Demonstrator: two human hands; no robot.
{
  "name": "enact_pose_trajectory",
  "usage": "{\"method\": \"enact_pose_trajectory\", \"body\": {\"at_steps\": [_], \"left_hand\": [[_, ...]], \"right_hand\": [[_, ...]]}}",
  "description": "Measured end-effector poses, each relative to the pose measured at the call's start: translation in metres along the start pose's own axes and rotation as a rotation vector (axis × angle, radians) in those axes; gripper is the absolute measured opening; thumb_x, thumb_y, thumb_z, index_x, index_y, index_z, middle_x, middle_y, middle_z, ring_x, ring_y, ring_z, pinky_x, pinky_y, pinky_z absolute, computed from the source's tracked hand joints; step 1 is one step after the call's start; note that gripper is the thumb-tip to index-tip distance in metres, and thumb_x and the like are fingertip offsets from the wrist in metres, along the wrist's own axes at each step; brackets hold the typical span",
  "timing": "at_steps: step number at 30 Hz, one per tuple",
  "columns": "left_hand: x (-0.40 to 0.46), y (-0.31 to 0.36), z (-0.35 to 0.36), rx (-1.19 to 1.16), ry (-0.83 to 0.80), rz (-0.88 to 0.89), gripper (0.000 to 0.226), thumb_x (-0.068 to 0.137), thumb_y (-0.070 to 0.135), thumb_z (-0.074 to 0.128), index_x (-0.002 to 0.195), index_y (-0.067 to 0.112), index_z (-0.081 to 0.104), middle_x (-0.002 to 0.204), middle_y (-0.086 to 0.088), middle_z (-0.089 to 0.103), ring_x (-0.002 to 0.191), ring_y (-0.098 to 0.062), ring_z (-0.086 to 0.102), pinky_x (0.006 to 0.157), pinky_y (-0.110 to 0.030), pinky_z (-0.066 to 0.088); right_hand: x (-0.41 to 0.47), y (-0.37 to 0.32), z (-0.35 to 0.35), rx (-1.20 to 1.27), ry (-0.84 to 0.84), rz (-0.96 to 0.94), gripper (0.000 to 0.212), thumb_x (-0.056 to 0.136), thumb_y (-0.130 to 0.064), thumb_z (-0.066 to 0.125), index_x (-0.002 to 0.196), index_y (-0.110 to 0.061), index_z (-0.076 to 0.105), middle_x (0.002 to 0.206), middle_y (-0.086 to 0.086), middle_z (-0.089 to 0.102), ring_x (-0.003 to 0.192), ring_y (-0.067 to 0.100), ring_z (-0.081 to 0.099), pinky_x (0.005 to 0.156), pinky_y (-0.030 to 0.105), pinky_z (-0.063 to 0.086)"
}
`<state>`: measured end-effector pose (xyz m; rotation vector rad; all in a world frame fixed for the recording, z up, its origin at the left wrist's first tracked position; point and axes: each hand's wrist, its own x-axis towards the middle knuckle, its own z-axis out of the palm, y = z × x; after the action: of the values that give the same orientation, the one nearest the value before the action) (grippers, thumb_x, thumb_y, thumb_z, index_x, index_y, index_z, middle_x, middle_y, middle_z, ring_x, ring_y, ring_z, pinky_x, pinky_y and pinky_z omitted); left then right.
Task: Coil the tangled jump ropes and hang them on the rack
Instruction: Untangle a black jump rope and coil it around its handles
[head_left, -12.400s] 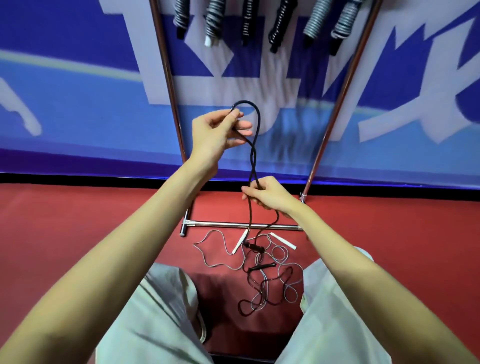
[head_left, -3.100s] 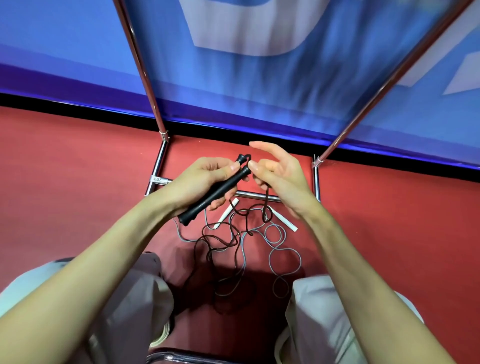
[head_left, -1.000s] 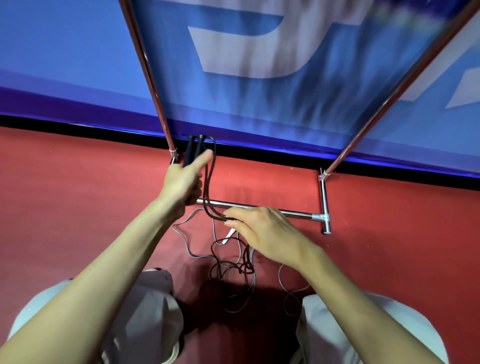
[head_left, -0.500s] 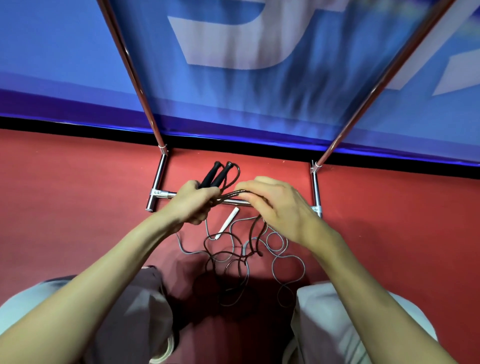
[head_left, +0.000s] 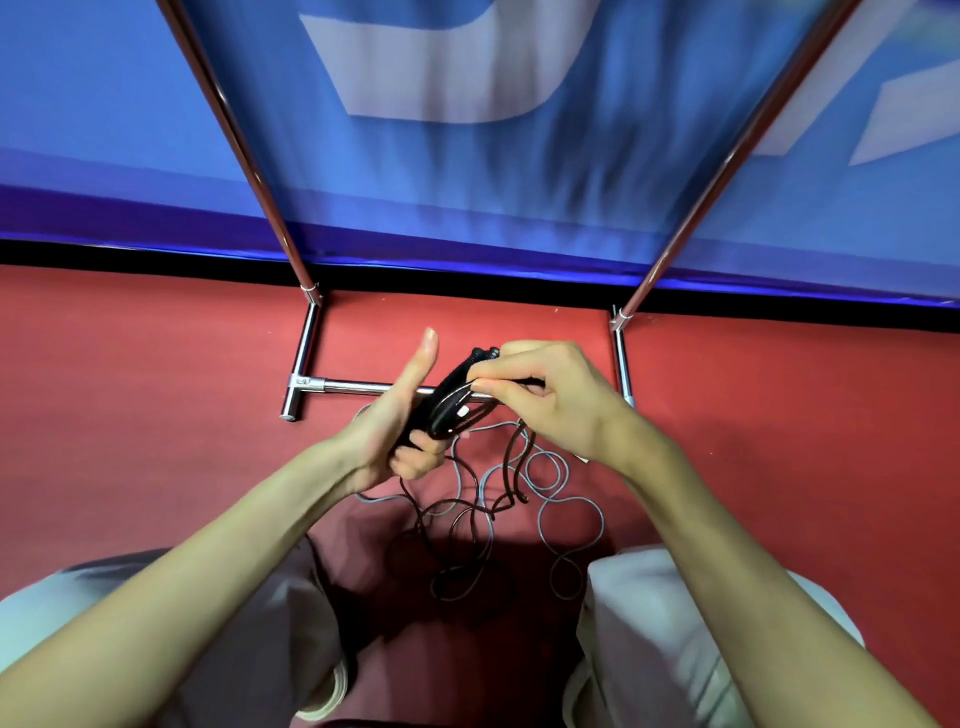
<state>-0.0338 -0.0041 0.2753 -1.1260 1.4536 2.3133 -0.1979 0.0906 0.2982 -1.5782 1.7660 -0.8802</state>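
My left hand (head_left: 397, 431) grips the two black handles (head_left: 451, 391) of the black jump rope, thumb sticking straight up. My right hand (head_left: 550, 400) pinches the black cord right beside the handles, where a few turns lie around them. The loose black cord (head_left: 460, 525) hangs down to the red floor in loops. A grey jump rope (head_left: 563, 506) lies tangled with it on the floor between my knees. The metal rack's base bar (head_left: 353, 387) sits just beyond my hands, and its two slanted poles (head_left: 244, 140) rise out of view.
A blue and white banner (head_left: 467, 156) hangs behind the rack, with a black strip along its foot. Red floor (head_left: 156, 395) spreads left and right. My knees in light trousers (head_left: 675, 623) frame the rope pile.
My right hand has drawn the black cord across the handles, adding a turn. My left thumb has lifted off and now points up. The view has shifted slightly.
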Motion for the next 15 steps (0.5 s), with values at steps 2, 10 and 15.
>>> {"method": "enact_pose_trajectory", "body": {"at_steps": [2, 10, 15], "left_hand": [[-0.001, -0.003, -0.001, 0.043, -0.056, 0.016, 0.08, 0.065, 0.098, 0.018, 0.059, 0.019, 0.03, 0.055, 0.001, 0.012, 0.042, -0.011, 0.009, 0.043, -0.022, 0.004], [0.008, -0.034, 0.007, 0.836, 0.058, 0.074, 0.046, 0.074, 0.046, 0.078, 0.062, 0.02, 0.042, 0.053, 0.006, 0.038, 0.049, -0.014, 0.036, 0.049, -0.028, 0.028], [0.007, -0.047, 0.015, 1.236, 0.045, 0.073, 0.043, 0.088, 0.059, 0.058, 0.068, 0.022, 0.048, 0.061, 0.007, 0.048, 0.061, -0.017, 0.05, 0.062, -0.029, 0.039]], "right_hand": [[0.0, -0.001, -0.002, -0.034, -0.031, -0.006, 0.016, 0.091, -0.031, 0.059, 0.096, -0.028, 0.073, 0.066, -0.005, 0.047, 0.06, 0.014, 0.043, 0.058, 0.031, 0.036], [-0.007, -0.007, -0.001, -0.245, -0.283, 0.095, 0.016, 0.089, -0.03, 0.064, 0.099, -0.032, 0.076, 0.082, -0.019, 0.072, 0.072, 0.003, 0.06, 0.069, 0.022, 0.045], [-0.006, -0.007, 0.001, -0.287, -0.323, 0.136, 0.012, 0.08, -0.036, 0.074, 0.09, -0.03, 0.078, 0.083, -0.017, 0.073, 0.079, 0.003, 0.065, 0.075, 0.03, 0.052]]}}
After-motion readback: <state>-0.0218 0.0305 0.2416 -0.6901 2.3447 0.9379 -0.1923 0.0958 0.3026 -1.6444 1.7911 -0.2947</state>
